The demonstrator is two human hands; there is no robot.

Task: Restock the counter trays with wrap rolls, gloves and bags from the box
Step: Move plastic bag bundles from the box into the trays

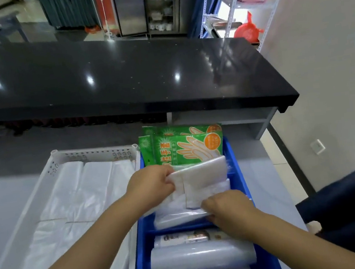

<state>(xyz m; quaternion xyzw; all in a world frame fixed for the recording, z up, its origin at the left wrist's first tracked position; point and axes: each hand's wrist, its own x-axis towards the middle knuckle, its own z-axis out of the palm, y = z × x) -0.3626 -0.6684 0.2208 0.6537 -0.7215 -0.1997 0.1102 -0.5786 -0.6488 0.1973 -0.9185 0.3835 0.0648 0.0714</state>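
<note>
Over the middle compartment of the blue tray (238, 178), the left hand (150, 185) pinches the folded pack of clear bags (201, 176) at its left edge while the right hand (225, 206) curls its fingers round the near corner, green glove packets (187, 148) just beyond the fingertips and wrap rolls (200, 259) behind the wrists.

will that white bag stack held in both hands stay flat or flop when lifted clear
Probably floppy: the white bag stack bends between the left hand and the right hand. Likely light for its size, being thin folded film. Perhaps slippery: the glossy layers could slide apart, so a grip at both ends seems wise.
</note>
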